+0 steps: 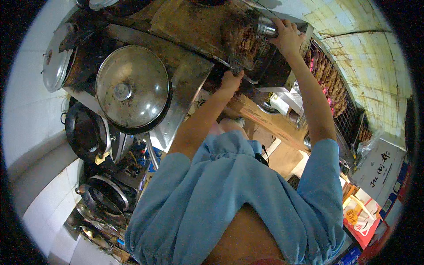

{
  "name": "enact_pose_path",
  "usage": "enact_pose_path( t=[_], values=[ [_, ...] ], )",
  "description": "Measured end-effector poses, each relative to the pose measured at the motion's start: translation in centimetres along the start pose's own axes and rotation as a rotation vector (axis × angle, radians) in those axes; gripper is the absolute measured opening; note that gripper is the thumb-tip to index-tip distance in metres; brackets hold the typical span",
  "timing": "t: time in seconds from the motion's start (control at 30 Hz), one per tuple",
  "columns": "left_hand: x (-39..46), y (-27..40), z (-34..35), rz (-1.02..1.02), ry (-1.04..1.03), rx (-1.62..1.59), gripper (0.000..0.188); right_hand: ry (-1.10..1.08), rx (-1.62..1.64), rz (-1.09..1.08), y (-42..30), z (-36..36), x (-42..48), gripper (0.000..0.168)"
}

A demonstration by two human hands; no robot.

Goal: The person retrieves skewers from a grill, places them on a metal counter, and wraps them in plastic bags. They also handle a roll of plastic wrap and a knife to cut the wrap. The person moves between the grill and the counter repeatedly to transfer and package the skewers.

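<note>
My right hand [288, 35] grips a metal shaker-like canister [267, 27], tilted on its side above browned food [246, 44] in the upper part of the view. My left hand [232, 81] is closed around the handle end of what looks like a wire grilling rack [236, 68]; the food seems to lie on or in it, though blur hides the detail. Beneath the food is a stained metal tray or worktop [195, 23]. To the right of my right forearm, more skewered meat [331, 82] lies over a grill with glowing pink-red spots.
A lidded pan [132, 86] stands on the metal counter at left, its handle pointing towards me. Another lidded pot [58, 66] is beyond it. Dark pans [87, 132] hang or stand lower left. A wooden beam [268, 116] crosses below my hands. A white box [377, 169] sits at right.
</note>
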State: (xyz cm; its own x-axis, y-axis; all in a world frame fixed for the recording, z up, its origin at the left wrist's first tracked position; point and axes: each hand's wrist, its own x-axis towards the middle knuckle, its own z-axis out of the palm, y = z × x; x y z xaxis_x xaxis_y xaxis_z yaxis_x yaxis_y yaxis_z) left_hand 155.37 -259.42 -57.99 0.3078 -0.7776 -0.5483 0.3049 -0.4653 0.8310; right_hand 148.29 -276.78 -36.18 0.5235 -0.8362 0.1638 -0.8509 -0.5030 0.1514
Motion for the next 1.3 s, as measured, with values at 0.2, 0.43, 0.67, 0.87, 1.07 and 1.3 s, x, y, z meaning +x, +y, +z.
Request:
enact_pose_path(
  t=[0.2, 0.43, 0.67, 0.87, 1.07, 1.3],
  values=[
    [-3.0, 4.4, -1.5, -0.296, -0.522, -0.659, 0.036, 0.010, -0.012, -0.058, 1.8, 0.6, -0.5, 0.074],
    [0.1, 1.9, 0.5, -0.106, 0.198, 0.105, 0.032, 0.087, 0.062, -0.063, 2.0, -0.7, 0.0, 0.076],
    [-2.7, 6.0, -0.1, -0.395, -0.461, -0.755, 0.034, 0.172, 0.019, -0.141, 3.6, -1.0, -0.7, 0.071],
    [-2.2, 4.4, -0.9, -0.100, 0.219, 0.306, 0.061, 0.483, 0.659, 0.010, 4.2, -5.6, -2.7, 0.067],
    [-3.4, 18.7, -8.8, 0.272, -0.117, 1.334, 0.051, 0.201, 1.542, 0.301, 8.0, -13.3, -16.6, 0.064],
    [-3.0, 37.4, -2.2, 0.707, -0.223, 2.518, 0.036, 0.310, 1.569, 0.830, 15.6, -8.6, -38.3, 0.066]
  ],
)
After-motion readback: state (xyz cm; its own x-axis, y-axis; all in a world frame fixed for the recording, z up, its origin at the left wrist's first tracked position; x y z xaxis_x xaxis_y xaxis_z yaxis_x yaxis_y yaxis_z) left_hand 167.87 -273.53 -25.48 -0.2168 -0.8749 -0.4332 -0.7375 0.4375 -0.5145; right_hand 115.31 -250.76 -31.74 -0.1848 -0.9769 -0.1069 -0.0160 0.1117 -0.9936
